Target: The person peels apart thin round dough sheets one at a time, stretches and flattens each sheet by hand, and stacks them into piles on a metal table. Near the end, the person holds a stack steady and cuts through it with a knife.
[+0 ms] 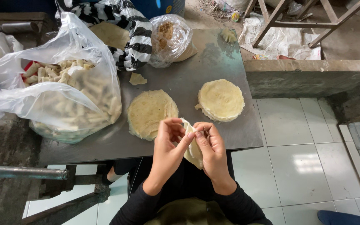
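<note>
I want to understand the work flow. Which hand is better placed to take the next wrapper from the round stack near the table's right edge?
Probably the right hand: it is on the same side as the round stack. The left hand sits nearer the flat wrapper pile. Both hold a folded wrapper.

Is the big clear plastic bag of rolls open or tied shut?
Open: the clear plastic bag gapes at its top, with rolls showing uncovered inside.

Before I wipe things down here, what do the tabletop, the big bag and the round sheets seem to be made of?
Tabletop: likely sheet metal, dull grey with smeared sheen.
Big bag: thin clear plastic, crinkled and glossy, rolled pieces showing through.
Round sheets: apparently thin dough wrappers, pale yellow, matte, stacked; both hands bend one easily.
</note>
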Demonstrator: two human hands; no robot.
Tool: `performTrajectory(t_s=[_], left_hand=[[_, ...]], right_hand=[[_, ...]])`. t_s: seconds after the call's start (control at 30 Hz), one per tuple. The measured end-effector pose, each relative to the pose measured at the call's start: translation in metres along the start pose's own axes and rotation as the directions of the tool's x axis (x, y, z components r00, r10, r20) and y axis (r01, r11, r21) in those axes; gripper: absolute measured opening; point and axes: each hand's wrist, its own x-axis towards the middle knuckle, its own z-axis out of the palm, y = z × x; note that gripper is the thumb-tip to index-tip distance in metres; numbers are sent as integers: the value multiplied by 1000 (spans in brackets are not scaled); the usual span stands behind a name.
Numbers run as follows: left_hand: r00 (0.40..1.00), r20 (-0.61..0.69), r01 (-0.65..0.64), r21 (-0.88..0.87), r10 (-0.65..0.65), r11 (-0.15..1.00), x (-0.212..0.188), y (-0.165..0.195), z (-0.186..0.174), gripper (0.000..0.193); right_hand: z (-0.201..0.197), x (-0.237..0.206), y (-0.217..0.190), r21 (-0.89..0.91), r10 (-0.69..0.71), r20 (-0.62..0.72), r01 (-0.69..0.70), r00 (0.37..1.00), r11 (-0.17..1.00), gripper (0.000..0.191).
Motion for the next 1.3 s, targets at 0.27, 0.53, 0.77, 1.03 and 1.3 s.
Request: performTrajectory(t_s=[0.27,0.53,0.77,1.03,1.3], left_hand=[[999,-6,38,-132,-39,991,3,0,-3,13],[992,-21,-122,43,123,992,11,18,-4,10],[996,52,89,-260,-78,961,34,29,-3,29],[999,-4,32,-46,-32,998,65,22,-4,24],[983,24,-182,268,183,946,74,36,-8,22]], right_hand=[[6,9,1,142,52,-38,-46,998,989,13],[-2,33,-10,-212,-17,-60,4,998,977,16],[10,51,-20,-199,-38,-19,33,999,980,8],[20,73,-27,-300,-92,-78,65,993,952,6],[23,89,-30,-315,-96,-65,71,993,946,16]])
